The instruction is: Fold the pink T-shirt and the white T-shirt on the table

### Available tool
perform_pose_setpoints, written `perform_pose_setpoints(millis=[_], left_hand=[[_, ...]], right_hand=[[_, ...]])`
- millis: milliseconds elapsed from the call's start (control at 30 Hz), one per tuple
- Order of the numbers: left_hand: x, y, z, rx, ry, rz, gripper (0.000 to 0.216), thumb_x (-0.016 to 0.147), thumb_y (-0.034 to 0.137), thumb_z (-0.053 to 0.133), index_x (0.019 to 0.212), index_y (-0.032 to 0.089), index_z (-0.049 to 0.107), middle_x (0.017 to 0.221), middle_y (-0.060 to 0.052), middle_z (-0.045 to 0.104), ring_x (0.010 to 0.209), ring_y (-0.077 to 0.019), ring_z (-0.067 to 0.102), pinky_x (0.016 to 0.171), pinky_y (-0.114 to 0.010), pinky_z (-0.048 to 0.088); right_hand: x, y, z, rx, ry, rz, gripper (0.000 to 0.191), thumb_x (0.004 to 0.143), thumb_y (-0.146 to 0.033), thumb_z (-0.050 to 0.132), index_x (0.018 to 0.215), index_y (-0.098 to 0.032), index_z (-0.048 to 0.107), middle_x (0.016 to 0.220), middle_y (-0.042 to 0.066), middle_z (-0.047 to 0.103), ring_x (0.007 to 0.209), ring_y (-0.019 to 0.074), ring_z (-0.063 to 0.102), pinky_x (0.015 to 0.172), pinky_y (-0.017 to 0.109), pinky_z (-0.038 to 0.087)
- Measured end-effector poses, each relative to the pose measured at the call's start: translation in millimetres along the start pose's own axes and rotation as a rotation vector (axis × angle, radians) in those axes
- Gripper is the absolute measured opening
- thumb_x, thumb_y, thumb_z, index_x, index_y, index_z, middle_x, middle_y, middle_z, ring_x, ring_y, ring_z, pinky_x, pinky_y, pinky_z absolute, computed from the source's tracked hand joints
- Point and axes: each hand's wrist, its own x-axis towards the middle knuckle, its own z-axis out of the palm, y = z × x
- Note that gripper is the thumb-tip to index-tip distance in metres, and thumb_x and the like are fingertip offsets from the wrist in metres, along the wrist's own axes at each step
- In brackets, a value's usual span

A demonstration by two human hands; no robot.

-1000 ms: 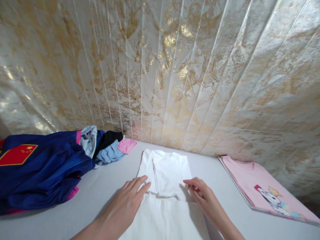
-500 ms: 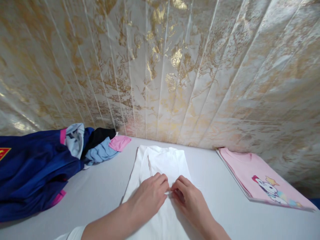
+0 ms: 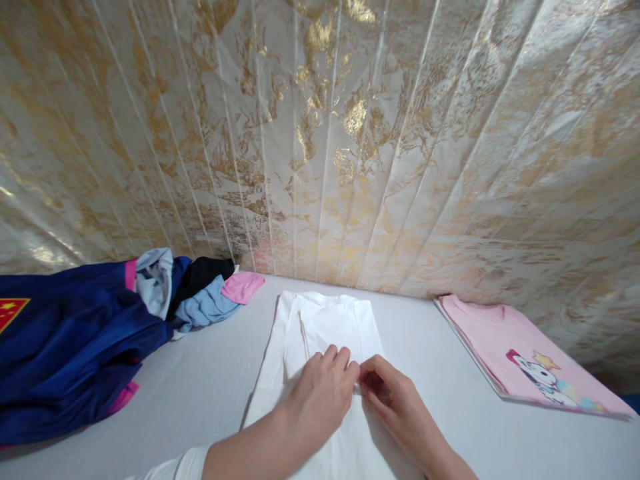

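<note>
A white garment (image 3: 340,320), folded into a long narrow strip, lies in front of me with its far end toward the curtain. My left hand (image 3: 327,390) rests over its middle, fingers bent down and closed on the white cloth. Close beside it, my right hand (image 3: 393,393) pinches the same cloth near the right edge, thumb and forefinger together. The fingertips of both hands nearly meet. What the left fingers grip is partly hidden under the hand.
A heap of dark blue clothing (image 3: 75,347) lies at the left, with light blue cloth (image 3: 207,307) and pink cloth (image 3: 243,287) at its end. A folded pink shirt (image 3: 520,347) with a cartoon print lies on the right. Behind hangs a gold-patterned curtain (image 3: 320,147).
Both hands have shifted a little to the right along the white garment, the left one more, so it now covers more of the middle. The garment itself looks much the same.
</note>
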Motion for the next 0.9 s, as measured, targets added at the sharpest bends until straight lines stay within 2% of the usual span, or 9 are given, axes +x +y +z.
perform_pose_setpoints(millis=[267,467,667,900], left_hand=[[6,0,4,-0.078,0.030,-0.009,0.002,0.090,0.019,0.057,0.090,0.017,0.057,0.088,-0.004,0.061,0.085,-0.0224,0.057,0.073,-0.036,0.046],[-4,0,4,-0.180,0.040,-0.010,0.007,0.090,0.014,0.056,0.085,0.018,0.059,0.090,-0.003,0.061,0.087,-0.0217,0.056,0.078,-0.037,0.046],[-27,1,-5,-0.188,0.010,-0.004,0.016,0.089,0.014,0.056,0.104,0.020,0.061,0.100,-0.004,0.059,0.093,-0.0232,0.054,0.080,-0.038,0.047],[-41,-1,-1,-0.054,-0.045,-0.042,0.028,0.090,0.024,0.059,0.116,0.017,0.059,0.113,-0.010,0.059,0.102,-0.0283,0.054,0.085,-0.042,0.048]], right_hand=[[0,11,6,-0.187,0.074,-0.084,0.016,0.085,-0.012,0.045,0.093,-0.022,0.053,0.080,-0.001,0.056,0.068,0.0136,0.054,0.061,0.024,0.043],[1,5,1,-0.249,0.036,-0.122,0.019,0.085,-0.006,0.045,0.086,-0.022,0.056,0.080,0.000,0.058,0.073,0.0146,0.057,0.065,0.024,0.044],[-3,-2,-8,-0.297,-0.061,-0.177,0.034,0.087,-0.003,0.043,0.095,-0.025,0.068,0.087,0.003,0.061,0.081,0.0157,0.059,0.070,0.025,0.047],[-13,-6,-13,-0.479,-0.077,-0.300,0.033,0.094,-0.011,0.040,0.104,-0.024,0.068,0.091,0.006,0.063,0.081,0.0177,0.058,0.070,0.029,0.049]])
